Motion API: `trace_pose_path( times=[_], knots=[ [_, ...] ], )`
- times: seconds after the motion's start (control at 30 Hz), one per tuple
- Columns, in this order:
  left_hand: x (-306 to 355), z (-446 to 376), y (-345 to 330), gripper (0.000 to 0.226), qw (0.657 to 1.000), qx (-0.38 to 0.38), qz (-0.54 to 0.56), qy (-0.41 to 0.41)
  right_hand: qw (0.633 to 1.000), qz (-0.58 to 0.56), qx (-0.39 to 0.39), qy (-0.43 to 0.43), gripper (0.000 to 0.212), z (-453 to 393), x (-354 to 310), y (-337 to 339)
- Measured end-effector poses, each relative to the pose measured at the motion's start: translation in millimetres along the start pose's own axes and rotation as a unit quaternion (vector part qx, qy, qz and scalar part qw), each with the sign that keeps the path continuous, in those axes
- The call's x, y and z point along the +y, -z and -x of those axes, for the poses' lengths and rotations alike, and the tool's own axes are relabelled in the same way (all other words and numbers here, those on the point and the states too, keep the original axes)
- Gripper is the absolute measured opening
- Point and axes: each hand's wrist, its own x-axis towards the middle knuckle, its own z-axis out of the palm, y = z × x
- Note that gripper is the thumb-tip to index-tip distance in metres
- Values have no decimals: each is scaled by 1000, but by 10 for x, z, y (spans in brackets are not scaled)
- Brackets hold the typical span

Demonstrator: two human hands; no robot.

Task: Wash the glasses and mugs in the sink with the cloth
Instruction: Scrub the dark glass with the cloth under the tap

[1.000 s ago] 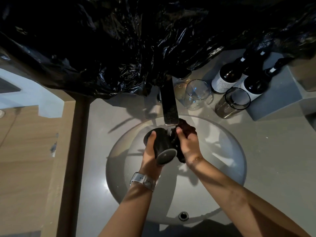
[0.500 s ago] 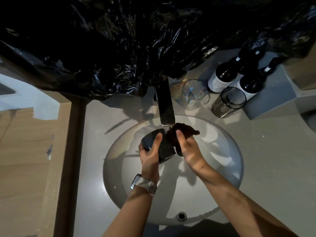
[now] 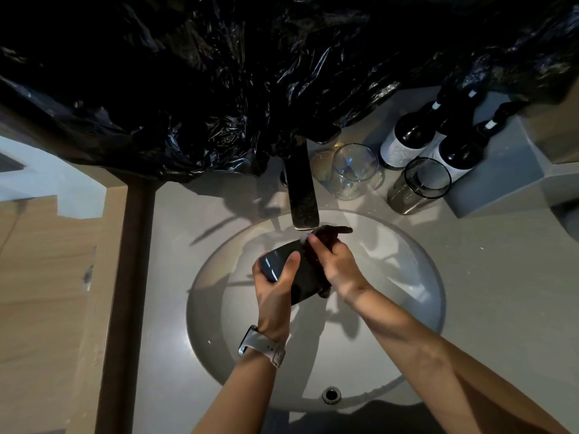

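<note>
Over the round white sink [image 3: 407, 296], my left hand [image 3: 275, 289] grips a dark mug [image 3: 300, 277] lying on its side, thumb across its wall. My right hand [image 3: 336, 264] holds a dark brown cloth [image 3: 327, 234] against the mug's far end, right under the flat faucet spout [image 3: 302, 198]. Part of the mug is hidden by the cloth and both hands. A clear glass [image 3: 354, 172] and a dark-rimmed smoked glass [image 3: 418, 186] stand on the counter behind the sink, to the right of the faucet.
Two dark bottles [image 3: 407, 142] with white labels stand at the back right beside a grey box [image 3: 501, 180]. Crumpled black plastic sheeting [image 3: 219, 73] hangs over the back of the counter. A wooden panel [image 3: 40, 277] runs along the left. The overflow hole [image 3: 331, 395] sits at the sink's near rim.
The mug has turned in my left hand, from its base facing me to lying sideways with its rim to the left. My right hand with the cloth has shifted along its far end.
</note>
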Motion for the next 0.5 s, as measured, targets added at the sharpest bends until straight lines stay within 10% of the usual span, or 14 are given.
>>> trace_pose_path(
  times=[0.17,0.27,0.37,0.5],
  knots=[
    [-28,-59,45,88,995,-56,-64,-49,994,-2,78,-79,30,-73,-84,21],
    [61,-126,114,89,972,-126,-160,-119,990,22,-20,-140,37,-74,-210,223],
    [160,-207,144,86,943,-199,-215,-162,987,54,-117,-99,23,-36,-235,372],
    [221,-324,147,95,902,-262,-273,-208,998,30,-61,15,10,-11,-221,350]
  ],
)
